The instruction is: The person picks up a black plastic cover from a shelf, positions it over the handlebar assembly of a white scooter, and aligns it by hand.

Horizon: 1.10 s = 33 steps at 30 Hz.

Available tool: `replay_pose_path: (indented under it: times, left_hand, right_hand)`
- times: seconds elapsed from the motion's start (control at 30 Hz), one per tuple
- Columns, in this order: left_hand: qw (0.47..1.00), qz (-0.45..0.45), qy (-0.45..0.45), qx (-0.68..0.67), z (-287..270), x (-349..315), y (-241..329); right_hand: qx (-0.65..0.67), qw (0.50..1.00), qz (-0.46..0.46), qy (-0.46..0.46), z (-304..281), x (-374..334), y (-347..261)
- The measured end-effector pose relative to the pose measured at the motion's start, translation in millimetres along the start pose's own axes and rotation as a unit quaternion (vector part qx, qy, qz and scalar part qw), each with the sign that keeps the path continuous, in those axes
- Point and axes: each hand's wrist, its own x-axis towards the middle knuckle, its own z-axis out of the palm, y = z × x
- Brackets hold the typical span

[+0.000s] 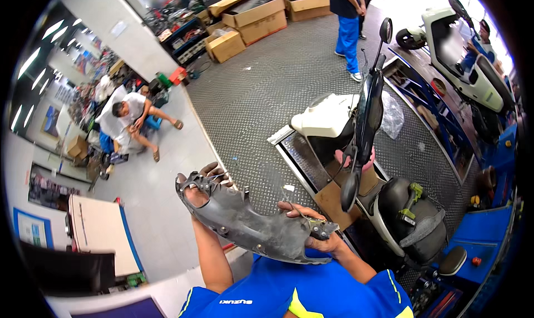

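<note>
A curved dark grey plastic scooter panel (245, 220), scuffed and dusty, is held up in front of my blue shirt. My left hand (216, 174) grips its upper left end, partly showing through the opening there, with fingers behind the rim. At the lower right end my right hand (329, 243) is wrapped round the panel beside a small metal fitting (321, 229). A thin wire crosses near those fingers. To the right stands a partly stripped white scooter (328, 117) with a dark handlebar cover (367, 117) and a mirror (386, 31).
On the scooter's black seat (434, 240) lies a green-and-black tool (413, 198). A cardboard box (336, 204) sits by its footwell. Another scooter (467, 62) stands beyond a blue lift frame (428, 95). One person (136, 115) sits at left; another (347, 28) stands ahead near cartons (258, 20).
</note>
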Motion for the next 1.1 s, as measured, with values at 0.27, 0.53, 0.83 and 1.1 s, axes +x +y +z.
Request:
replay_pose_path:
  times: [0.27,0.53,0.83,1.1]
  left_hand:
    - [0.957,-0.211,-0.197,-0.038,-56,219,8]
    - [0.828,-0.449,-0.317,-0.109,-32,407,22]
    - [0.681,-0.491,-0.442,0.316,32,537,-15]
    - [0.606,-0.534,-0.504,0.306,95,592,-71]
  right_hand:
    - [0.043,0.979,0.014,0.201,-51,100,54]
    - [0.04,0.937,-0.165,0.306,-57,154,100]
    - [0.043,0.877,-0.14,0.458,-70,214,101]
    - [0.103,0.821,-0.21,0.521,-119,211,116]
